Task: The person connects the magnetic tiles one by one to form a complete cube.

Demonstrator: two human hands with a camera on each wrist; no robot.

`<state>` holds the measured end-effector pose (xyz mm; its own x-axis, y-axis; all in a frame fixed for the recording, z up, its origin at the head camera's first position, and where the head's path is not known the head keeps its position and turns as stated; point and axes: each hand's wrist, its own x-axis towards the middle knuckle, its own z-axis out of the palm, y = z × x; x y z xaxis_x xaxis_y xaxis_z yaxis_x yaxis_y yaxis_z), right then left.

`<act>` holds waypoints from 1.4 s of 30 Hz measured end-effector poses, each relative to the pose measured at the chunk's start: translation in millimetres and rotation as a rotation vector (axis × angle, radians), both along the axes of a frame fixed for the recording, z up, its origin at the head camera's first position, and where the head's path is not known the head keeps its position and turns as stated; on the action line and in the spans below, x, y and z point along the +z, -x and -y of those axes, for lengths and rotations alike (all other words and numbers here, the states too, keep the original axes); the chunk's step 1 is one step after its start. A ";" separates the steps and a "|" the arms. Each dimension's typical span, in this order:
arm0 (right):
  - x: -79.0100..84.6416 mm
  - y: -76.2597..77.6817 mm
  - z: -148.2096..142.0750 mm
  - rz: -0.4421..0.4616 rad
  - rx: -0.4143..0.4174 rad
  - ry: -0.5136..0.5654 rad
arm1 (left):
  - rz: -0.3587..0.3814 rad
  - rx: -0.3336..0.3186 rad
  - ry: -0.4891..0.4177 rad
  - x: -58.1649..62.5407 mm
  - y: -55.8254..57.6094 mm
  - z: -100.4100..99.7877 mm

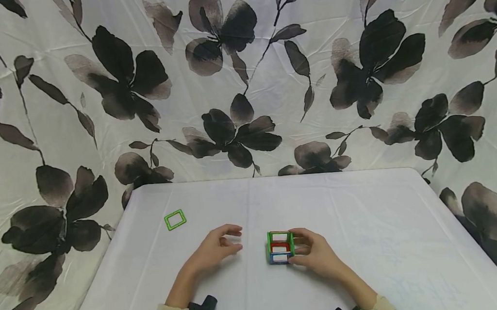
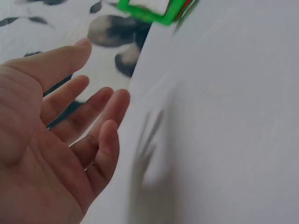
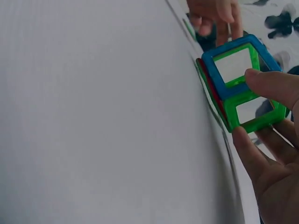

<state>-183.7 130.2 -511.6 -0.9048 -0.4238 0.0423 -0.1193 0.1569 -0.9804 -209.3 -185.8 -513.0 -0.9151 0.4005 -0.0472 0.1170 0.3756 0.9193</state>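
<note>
A small box of magnetic tiles (image 1: pixel 280 253), with green, red and blue frames, stands on the white table right of the middle. My right hand (image 1: pixel 319 254) holds it from the right side. In the right wrist view the thumb lies on the blue tile (image 3: pixel 236 90), and fingers meet the green tile (image 3: pixel 257 123) beside it. My left hand (image 1: pixel 210 250) hovers left of the box with a gap between them, its fingers loosely bent around nothing. The left wrist view catches only a green edge of the box (image 2: pixel 147 17) at the top.
One loose green tile frame (image 1: pixel 175 219) lies at the back left of the table (image 1: pixel 367 214). Behind the table hangs a white cloth (image 1: pixel 290 122) with dark flowers. Black wrist straps (image 1: pixel 203 307) sit at the sleeves.
</note>
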 end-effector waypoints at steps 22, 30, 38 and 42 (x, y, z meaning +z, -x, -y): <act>-26.1 32.5 -38.0 0.013 -0.036 0.074 | -0.195 0.526 0.323 7.9 16.2 150.7; -27.4 34.2 -38.9 0.046 -0.049 0.080 | -0.113 0.502 0.403 -6.8 29.4 168.7; -34.9 38.6 -35.4 0.014 -0.033 0.082 | -0.129 0.491 0.456 -15.1 35.7 173.9; -34.1 40.7 -36.4 0.007 -0.046 0.088 | -0.133 0.474 0.468 -17.0 44.5 174.6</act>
